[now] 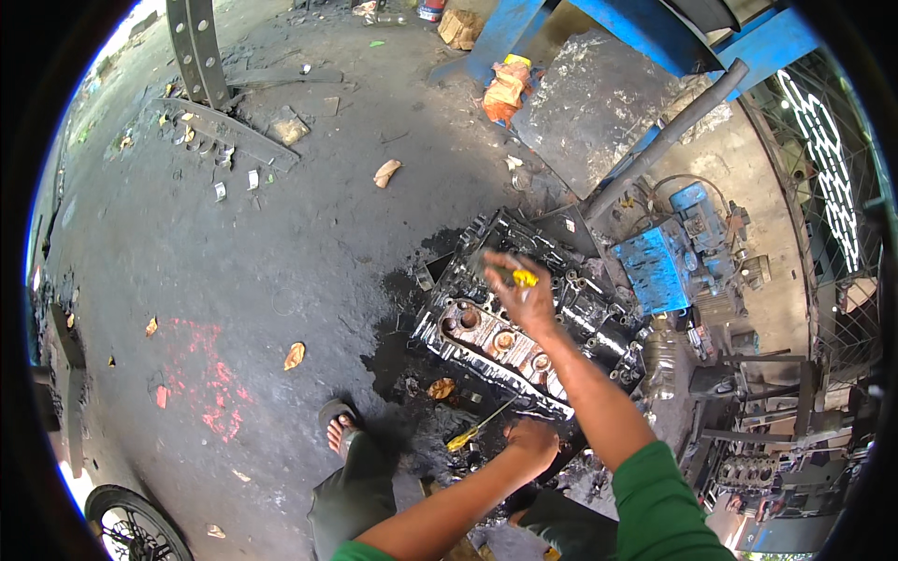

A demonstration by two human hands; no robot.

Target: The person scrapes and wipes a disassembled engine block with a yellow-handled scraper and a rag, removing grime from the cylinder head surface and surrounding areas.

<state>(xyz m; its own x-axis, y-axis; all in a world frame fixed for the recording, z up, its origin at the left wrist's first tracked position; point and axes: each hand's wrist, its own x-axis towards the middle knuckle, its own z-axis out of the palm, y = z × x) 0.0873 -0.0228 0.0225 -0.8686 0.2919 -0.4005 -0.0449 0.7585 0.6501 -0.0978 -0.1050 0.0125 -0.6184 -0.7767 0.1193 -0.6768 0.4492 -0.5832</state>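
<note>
Engine part [484, 331]: metal, oily, row of round openings; on the floor [281, 252] beside a dark wet patch [386, 351]. Right hand [522, 297]: above it, blurred, grip closed around a yellow-handled tool [525, 278]. Left hand [533, 445]: at near edge, curled; grip contents indiscernible. Screwdriver [461, 438]: yellow handle, left of that hand. Blue machine [652, 269]: right.

Oily metal engine part [519, 360], round openings [505, 340] facing up, lying aslant on dark-stained ground [281, 271], blurred yellow object [526, 278] held above
</note>
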